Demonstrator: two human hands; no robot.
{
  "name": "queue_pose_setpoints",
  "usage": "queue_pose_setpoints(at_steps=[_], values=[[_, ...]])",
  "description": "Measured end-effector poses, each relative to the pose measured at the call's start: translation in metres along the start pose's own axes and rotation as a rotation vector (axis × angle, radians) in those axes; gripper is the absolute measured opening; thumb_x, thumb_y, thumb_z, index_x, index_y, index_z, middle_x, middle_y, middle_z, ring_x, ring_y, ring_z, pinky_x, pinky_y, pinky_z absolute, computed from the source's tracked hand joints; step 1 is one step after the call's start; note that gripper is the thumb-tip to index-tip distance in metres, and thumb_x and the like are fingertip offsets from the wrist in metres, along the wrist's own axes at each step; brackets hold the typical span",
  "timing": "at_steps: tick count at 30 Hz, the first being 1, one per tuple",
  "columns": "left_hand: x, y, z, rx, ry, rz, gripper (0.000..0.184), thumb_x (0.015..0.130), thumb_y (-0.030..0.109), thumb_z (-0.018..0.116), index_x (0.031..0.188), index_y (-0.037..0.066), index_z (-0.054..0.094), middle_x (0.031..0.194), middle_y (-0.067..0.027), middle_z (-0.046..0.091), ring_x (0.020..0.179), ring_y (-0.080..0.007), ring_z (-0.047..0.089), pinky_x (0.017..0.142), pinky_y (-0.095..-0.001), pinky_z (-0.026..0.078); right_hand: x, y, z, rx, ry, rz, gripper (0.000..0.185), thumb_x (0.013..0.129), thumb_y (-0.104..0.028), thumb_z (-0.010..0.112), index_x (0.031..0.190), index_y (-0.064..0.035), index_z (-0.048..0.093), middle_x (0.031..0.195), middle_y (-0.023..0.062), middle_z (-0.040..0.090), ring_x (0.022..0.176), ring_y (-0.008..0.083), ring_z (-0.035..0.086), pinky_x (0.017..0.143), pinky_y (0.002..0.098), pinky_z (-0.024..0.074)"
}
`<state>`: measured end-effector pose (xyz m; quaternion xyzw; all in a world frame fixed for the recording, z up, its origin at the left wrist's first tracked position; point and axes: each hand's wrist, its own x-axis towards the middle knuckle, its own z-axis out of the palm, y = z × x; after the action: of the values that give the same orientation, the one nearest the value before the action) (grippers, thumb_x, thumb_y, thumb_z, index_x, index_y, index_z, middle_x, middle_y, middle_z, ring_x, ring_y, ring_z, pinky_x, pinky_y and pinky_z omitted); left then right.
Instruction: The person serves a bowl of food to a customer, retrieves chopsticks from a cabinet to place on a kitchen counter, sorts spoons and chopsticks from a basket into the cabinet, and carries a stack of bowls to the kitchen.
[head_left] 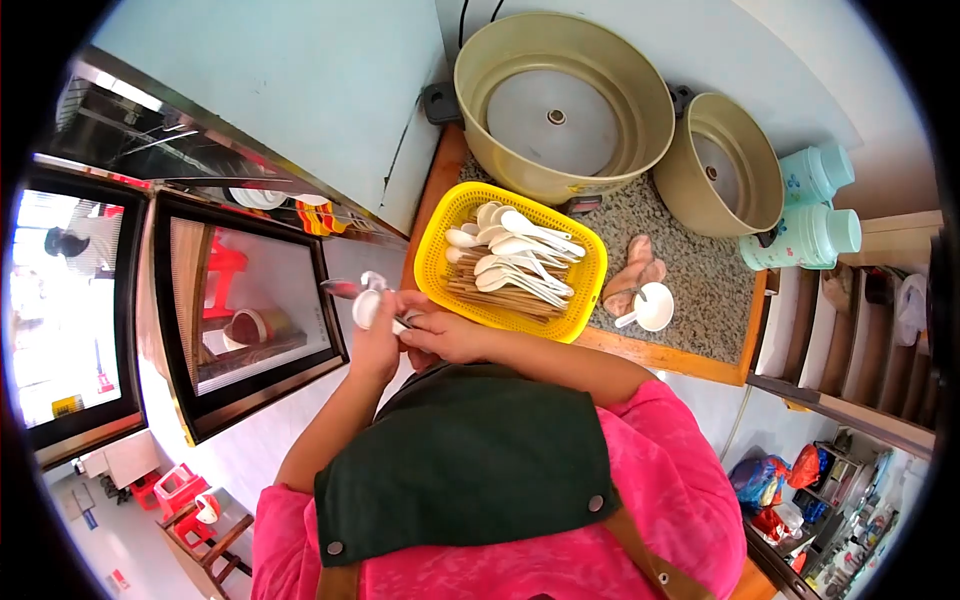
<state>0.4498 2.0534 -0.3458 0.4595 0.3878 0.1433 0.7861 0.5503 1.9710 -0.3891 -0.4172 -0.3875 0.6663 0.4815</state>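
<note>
In front of my apron my left hand (376,347) is closed around several spoons. The white bowl of one spoon (366,309) points up, and a shiny metal spoon (341,288) sticks out to the left. My right hand (447,336) is closed against the left one, its fingers at the spoon handles; what it grips itself is partly hidden. Just beyond my hands, a yellow plastic basket (596,268) holds white spoons (517,246) and wooden chopsticks (510,300) lying side by side.
A white ladle-like cup (655,307) and a crumpled pinkish cloth (632,275) lie on the granite counter (715,300). Behind stand a large round pot (560,120), a smaller pot (720,165) and light-green flasks (800,238). An open glass door (255,310) is at left.
</note>
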Motion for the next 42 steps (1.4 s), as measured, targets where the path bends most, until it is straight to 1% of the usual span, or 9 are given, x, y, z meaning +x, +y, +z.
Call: queue_pose_setpoints(at_steps=[8, 10, 14, 17, 19, 27, 29, 33, 42], values=[[-0.044, 0.083, -0.024, 0.068, -0.103, 0.143, 0.028, 0.091, 0.023, 0.032, 0.094, 0.0, 0.049, 0.079, -0.0102, 0.057, 0.056, -0.0176, 0.057, 0.047, -0.0272, 0.049, 0.042, -0.063, 0.043, 0.182, -0.056, -0.127, 0.033, 0.089, -0.025, 0.041, 0.117, -0.0067, 0.038, 0.064, 0.0018, 0.046, 0.055, 0.0089, 0.047, 0.048, 0.0223, 0.0407], [-0.026, 0.09, -0.044, 0.133, -0.075, 0.728, 0.029, 0.091, 0.022, 0.031, 0.083, 0.001, 0.049, 0.076, -0.0095, 0.055, 0.055, -0.0175, 0.054, 0.056, -0.0286, 0.049, 0.06, -0.082, 0.05, -0.121, 0.025, -0.305, 0.033, 0.088, -0.02, 0.045, 0.117, -0.0062, 0.039, 0.076, 0.0031, 0.051, 0.065, 0.0085, 0.05, 0.056, 0.0216, 0.0433], [-0.027, 0.209, -0.109, 0.423, 0.251, 0.491, 0.033, 0.089, 0.025, 0.036, 0.065, 0.005, 0.045, 0.049, -0.0003, 0.046, 0.045, -0.008, 0.043, 0.044, -0.023, 0.036, 0.08, -0.084, 0.041, -0.247, 0.259, -0.225, 0.026, 0.084, -0.012, 0.051, 0.109, -0.0052, 0.047, 0.099, 0.0039, 0.053, 0.086, 0.0104, 0.052, 0.072, 0.0246, 0.044], [0.012, 0.295, -0.157, 1.073, 0.396, 0.67, 0.028, 0.085, 0.025, 0.044, 0.091, -0.003, 0.047, 0.076, -0.0239, 0.055, 0.076, -0.0384, 0.054, 0.068, -0.0426, 0.041, 0.08, -0.076, 0.034, -0.209, 0.34, -0.182, 0.021, 0.084, -0.011, 0.051, 0.104, -0.0038, 0.05, 0.095, 0.004, 0.056, 0.083, 0.0102, 0.053, 0.072, 0.023, 0.0435], [0.077, 0.335, -0.186, 1.201, 0.279, 0.906, 0.028, 0.084, 0.025, 0.047, 0.09, -0.003, 0.048, 0.08, -0.0258, 0.055, 0.081, -0.0413, 0.052, 0.07, -0.0446, 0.04, 0.078, -0.068, 0.037, -0.228, 0.417, -0.148, 0.019, 0.084, -0.011, 0.051, 0.102, -0.0031, 0.051, 0.092, 0.0039, 0.057, 0.081, 0.01, 0.053, 0.071, 0.0224, 0.0436], [0.204, 0.427, -0.082, 1.665, 0.115, 0.825, 0.036, 0.085, 0.028, 0.04, 0.105, -0.001, 0.049, 0.1, -0.0235, 0.054, 0.096, -0.035, 0.051, 0.081, -0.0381, 0.041, 0.081, -0.043, 0.062, -0.359, 0.783, -0.012, 0.018, 0.084, -0.011, 0.052, 0.098, 0.0002, 0.053, 0.085, 0.0054, 0.059, 0.075, 0.0114, 0.055, 0.068, 0.023, 0.044], [0.256, 0.415, -0.061, 1.551, 0.179, 1.304, 0.03, 0.084, 0.023, 0.041, 0.102, 0.003, 0.054, 0.099, -0.0196, 0.056, 0.093, -0.0322, 0.054, 0.079, -0.0389, 0.043, 0.079, -0.041, 0.07, -0.249, 0.879, -0.058, 0.018, 0.084, -0.011, 0.051, 0.097, 0.0005, 0.052, 0.085, 0.0056, 0.058, 0.074, 0.0118, 0.055, 0.067, 0.0234, 0.0442], [0.257, 0.437, 0.007, 2.063, 0.21, 1.077, 0.031, 0.08, 0.023, 0.046, 0.106, 0.01, 0.056, 0.102, -0.0063, 0.059, 0.097, -0.0242, 0.054, 0.077, -0.0407, 0.042, 0.067, -0.03, 0.087, -0.023, 1.134, 0.068, 0.017, 0.085, -0.012, 0.05, 0.095, 0.0013, 0.052, 0.086, 0.0069, 0.059, 0.073, 0.013, 0.054, 0.067, 0.0238, 0.0445], [0.346, 0.44, 0.052, 1.86, 0.395, 1.274, 0.027, 0.079, 0.02, 0.047, 0.102, 0.011, 0.058, 0.114, -0.0082, 0.05, 0.109, -0.0244, 0.043, 0.086, -0.0386, 0.036, 0.06, -0.017, 0.113, 0.35, 1.394, 0.002, 0.018, 0.085, -0.012, 0.049, 0.097, 0.0017, 0.051, 0.085, 0.0092, 0.058, 0.07, 0.0139, 0.055, 0.063, 0.024, 0.0456]])
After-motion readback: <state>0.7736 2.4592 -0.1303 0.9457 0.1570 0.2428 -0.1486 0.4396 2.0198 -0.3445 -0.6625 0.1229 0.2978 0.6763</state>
